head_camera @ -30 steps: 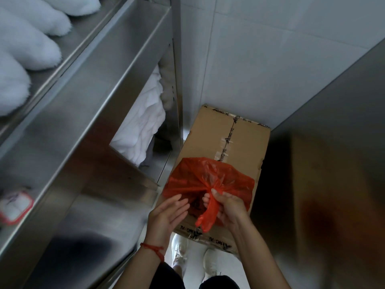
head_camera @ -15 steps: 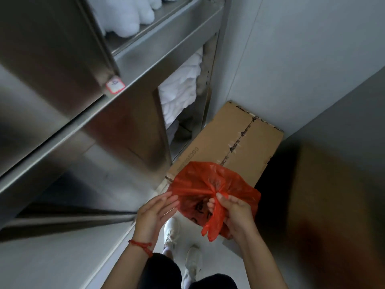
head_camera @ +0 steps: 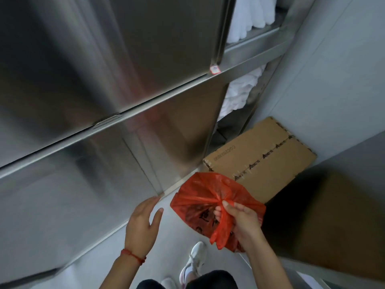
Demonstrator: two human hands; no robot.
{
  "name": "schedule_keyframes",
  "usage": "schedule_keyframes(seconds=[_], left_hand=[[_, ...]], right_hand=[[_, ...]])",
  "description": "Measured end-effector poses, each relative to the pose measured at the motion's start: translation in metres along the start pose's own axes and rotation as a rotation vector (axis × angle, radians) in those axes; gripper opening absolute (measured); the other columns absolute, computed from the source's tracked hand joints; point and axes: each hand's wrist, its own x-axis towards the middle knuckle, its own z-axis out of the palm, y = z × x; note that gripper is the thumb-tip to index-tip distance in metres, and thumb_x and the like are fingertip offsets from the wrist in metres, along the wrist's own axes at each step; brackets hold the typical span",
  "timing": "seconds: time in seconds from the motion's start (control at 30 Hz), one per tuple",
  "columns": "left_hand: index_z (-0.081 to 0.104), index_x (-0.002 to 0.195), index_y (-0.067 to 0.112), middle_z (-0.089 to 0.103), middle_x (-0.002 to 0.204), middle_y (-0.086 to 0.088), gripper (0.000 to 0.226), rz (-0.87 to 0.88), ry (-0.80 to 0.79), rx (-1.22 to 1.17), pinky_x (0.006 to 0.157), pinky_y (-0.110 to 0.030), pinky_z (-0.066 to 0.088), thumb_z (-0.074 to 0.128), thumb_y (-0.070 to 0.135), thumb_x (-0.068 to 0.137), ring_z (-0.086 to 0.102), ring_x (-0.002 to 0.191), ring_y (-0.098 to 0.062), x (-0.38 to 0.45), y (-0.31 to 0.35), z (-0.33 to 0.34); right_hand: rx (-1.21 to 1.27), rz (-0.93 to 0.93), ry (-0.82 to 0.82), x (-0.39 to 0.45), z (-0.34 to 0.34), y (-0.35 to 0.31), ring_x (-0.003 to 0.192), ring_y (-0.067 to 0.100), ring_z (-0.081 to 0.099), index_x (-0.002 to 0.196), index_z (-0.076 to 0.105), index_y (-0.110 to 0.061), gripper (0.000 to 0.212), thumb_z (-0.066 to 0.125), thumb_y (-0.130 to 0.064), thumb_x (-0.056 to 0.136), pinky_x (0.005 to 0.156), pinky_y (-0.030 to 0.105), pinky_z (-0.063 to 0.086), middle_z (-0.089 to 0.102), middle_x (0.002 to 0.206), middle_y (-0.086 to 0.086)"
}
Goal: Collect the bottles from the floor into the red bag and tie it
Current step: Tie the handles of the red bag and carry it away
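A crumpled red plastic bag [head_camera: 200, 197] hangs in front of me, gathered at its neck, with dark print on its lower side. My right hand [head_camera: 242, 221] is shut on the gathered neck, and a twisted red handle strip trails below the fingers. My left hand [head_camera: 143, 224] is apart from the bag, to its left, palm down with fingers spread and empty; a red string sits on its wrist. No bottles are in view on the floor.
A tall stainless-steel cabinet [head_camera: 104, 122] fills the left side, with white towels [head_camera: 239, 97] on its open shelves. A taped cardboard box [head_camera: 260, 159] stands ahead by the grey wall. A metal surface [head_camera: 323, 226] closes in the right. My white shoes [head_camera: 193, 261] stand on the narrow floor.
My left hand has come off the bag and moved left. The right hand keeps its grip on the bag's neck. The view has swung left, so the cabinet door now fills it.
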Motion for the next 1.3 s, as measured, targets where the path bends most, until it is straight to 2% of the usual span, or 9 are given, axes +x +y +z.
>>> schedule_keyframes(seconds=[0.07,0.13,0.4,0.67,0.87,1.1,1.3], left_hand=[[0.062,0.114,0.007,0.064,0.118,-0.016,0.059,0.035,0.01,0.092,0.094,-0.045,0.043,0.03,0.05,0.091,0.057,0.11,-0.034,-0.021,-0.01,-0.014],[0.063,0.112,0.004,0.065,0.115,-0.019,0.076,0.056,0.03,0.165,0.091,-0.049,0.045,0.016,0.059,0.089,0.059,0.106,-0.037,-0.042,-0.022,-0.027],[0.062,0.112,0.003,0.065,0.115,-0.02,0.075,-0.049,0.112,0.22,0.089,-0.052,0.046,0.014,0.056,0.091,0.06,0.107,-0.038,-0.121,-0.054,-0.065],[0.063,0.11,0.002,0.065,0.114,-0.021,0.075,-0.323,0.236,0.236,0.086,-0.054,0.048,0.013,0.055,0.092,0.061,0.105,-0.04,-0.207,-0.067,-0.08],[0.062,0.112,0.001,0.064,0.115,-0.022,0.077,-0.559,0.366,0.195,0.086,-0.053,0.048,0.012,0.056,0.092,0.06,0.107,-0.041,-0.271,-0.063,-0.074],[0.061,0.113,0.002,0.063,0.118,-0.021,0.075,-0.735,0.514,0.148,0.089,-0.053,0.047,0.013,0.055,0.091,0.058,0.11,-0.039,-0.339,-0.056,-0.072],[0.061,0.113,0.002,0.063,0.117,-0.021,0.077,-0.879,0.621,0.109,0.089,-0.054,0.047,0.011,0.056,0.091,0.058,0.11,-0.04,-0.401,-0.064,-0.073]], right_hand=[[-0.025,0.017,-0.016,-0.013,0.009,0.014,0.054,0.024,0.069,0.072,0.067,0.001,0.009,0.064,0.0,0.08,0.048,0.027,0.055,0.071,0.061,0.017],[-0.062,0.023,-0.035,-0.027,0.02,0.027,0.052,0.024,0.069,0.071,0.067,0.002,0.01,0.064,0.001,0.08,0.047,0.027,0.055,0.071,0.06,0.017],[-0.227,0.021,-0.19,-0.079,0.052,0.066,0.052,0.022,0.069,0.074,0.066,0.003,0.007,0.064,0.0,0.08,0.048,0.026,0.055,0.071,0.059,0.015],[-0.466,0.087,-0.413,-0.111,0.069,0.098,0.054,0.023,0.07,0.079,0.066,0.004,0.006,0.063,-0.001,0.081,0.047,0.025,0.054,0.072,0.062,0.016],[-0.621,0.106,-0.598,-0.128,0.074,0.116,0.051,0.023,0.068,0.075,0.067,0.003,0.007,0.063,0.0,0.081,0.046,0.026,0.054,0.071,0.059,0.015],[-0.779,0.143,-0.802,-0.158,0.087,0.143,0.049,0.022,0.067,0.057,0.071,-0.002,0.026,0.062,0.001,0.081,0.047,0.027,0.055,0.069,0.057,0.016],[-0.915,0.167,-0.924,-0.197,0.102,0.188,0.046,0.021,0.066,0.07,0.065,0.005,0.014,0.059,0.003,0.083,0.045,0.026,0.055,0.069,0.054,0.014]])
